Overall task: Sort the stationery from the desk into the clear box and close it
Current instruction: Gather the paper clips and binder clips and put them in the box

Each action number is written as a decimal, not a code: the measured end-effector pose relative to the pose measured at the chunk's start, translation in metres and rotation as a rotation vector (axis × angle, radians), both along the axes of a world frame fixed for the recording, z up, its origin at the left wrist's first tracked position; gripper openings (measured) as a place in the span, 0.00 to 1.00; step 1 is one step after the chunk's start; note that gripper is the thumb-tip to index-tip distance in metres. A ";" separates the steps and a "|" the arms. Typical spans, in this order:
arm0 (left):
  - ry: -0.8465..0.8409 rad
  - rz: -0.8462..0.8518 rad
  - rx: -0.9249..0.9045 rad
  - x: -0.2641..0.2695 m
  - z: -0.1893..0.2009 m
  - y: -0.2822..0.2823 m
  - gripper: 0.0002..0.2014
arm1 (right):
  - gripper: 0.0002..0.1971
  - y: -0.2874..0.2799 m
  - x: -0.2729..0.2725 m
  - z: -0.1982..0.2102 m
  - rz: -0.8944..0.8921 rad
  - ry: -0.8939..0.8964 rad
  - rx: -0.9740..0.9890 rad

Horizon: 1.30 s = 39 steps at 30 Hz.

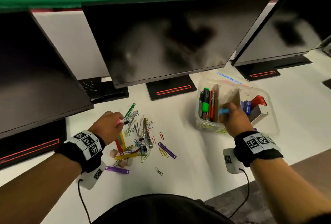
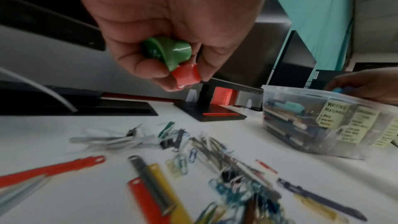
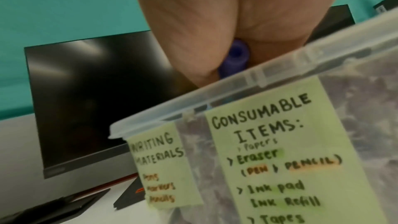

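My left hand [image 1: 119,120] hovers over the far left of a pile of coloured paper clips and fastener strips [image 1: 143,135] on the white desk. In the left wrist view its fingers [image 2: 150,71] pinch a green plastic piece [image 2: 168,52] and a red one [image 2: 186,76]. My right hand [image 1: 227,110] reaches into the middle compartment of the open clear box [image 1: 207,125], gripping a small blue piece [image 1: 223,111]; the same blue piece [image 3: 235,57] shows between palm and thumb above the box rim [image 3: 237,85]. Pens and markers [image 1: 206,103] fill the box's left compartment.
Three dark monitors [image 1: 161,41] on stands [image 1: 171,90] line the back of the desk. Small tan blocks [image 1: 123,163] lie by the pile's near side. A red-handled tool [image 1: 258,99] sits in the box's right compartment. Green labels [image 3: 280,151] cover the box front. The desk edge [image 1: 268,171] runs near right.
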<state>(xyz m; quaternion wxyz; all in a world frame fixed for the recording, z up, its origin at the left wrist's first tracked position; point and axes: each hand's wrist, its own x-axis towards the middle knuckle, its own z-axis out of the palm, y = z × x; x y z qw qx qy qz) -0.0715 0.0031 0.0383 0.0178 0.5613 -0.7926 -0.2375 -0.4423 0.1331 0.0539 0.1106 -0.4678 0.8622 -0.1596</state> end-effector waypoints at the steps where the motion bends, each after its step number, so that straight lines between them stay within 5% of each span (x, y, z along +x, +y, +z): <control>1: 0.013 -0.001 -0.006 -0.008 0.004 0.002 0.14 | 0.15 -0.005 -0.005 -0.001 0.016 -0.016 0.053; 19: 0.137 -0.066 0.068 -0.101 0.049 0.038 0.14 | 0.13 -0.045 0.065 -0.008 0.313 -0.165 0.106; 24: 0.225 -0.130 0.071 -0.152 0.056 0.043 0.14 | 0.14 -0.043 0.046 0.004 0.341 -0.209 0.106; 31: 0.240 -0.201 0.138 -0.215 0.045 0.047 0.19 | 0.04 -0.007 -0.005 0.011 0.461 -0.108 -0.145; 39: 0.297 -0.247 0.193 -0.224 0.037 0.050 0.23 | 0.20 0.018 -0.020 -0.006 0.581 -0.116 -0.011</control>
